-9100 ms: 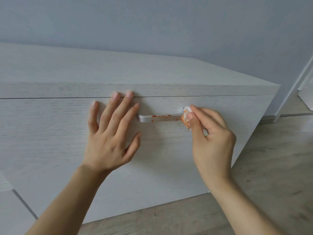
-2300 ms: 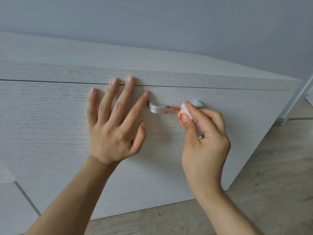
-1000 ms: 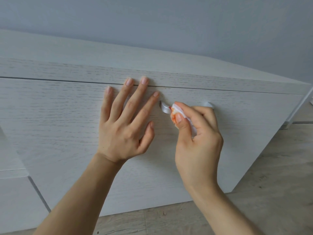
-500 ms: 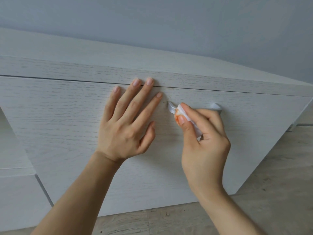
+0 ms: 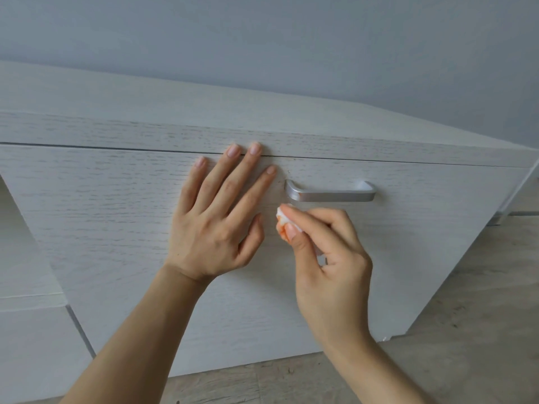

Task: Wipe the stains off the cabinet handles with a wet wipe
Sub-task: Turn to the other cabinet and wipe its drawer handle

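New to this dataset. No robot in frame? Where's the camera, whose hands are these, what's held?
There is no robot here: a person works with two bare hands. Every picture comes from one wide-angle camera worn on the person's head, looking forward and down, so the arms enter from the bottom edge. The left hand lies flat, fingers straight, on the white cabinet front. The right hand pinches a wet wipe, smeared orange, just below the left end of the metal handle. The handle shows no stain from this angle. The floor is at the lower right.
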